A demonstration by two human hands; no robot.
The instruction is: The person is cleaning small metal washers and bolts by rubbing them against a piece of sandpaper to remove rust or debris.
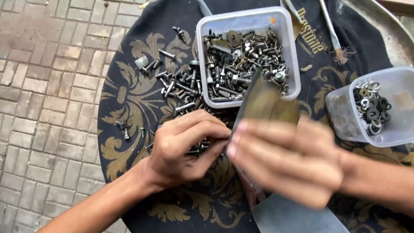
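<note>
Black cloth (129,86) under dull, flat metal sheet (263,101)

One head-worn view looks steeply down, close in — a dark patterned cloth (129,99) fills most of the frame, brick paving (43,86) at left, forearms entering from the bottom edge.

The right hand (286,162) is motion-blurred; its grip on the flat sheet (263,101) is unclear.
</note>
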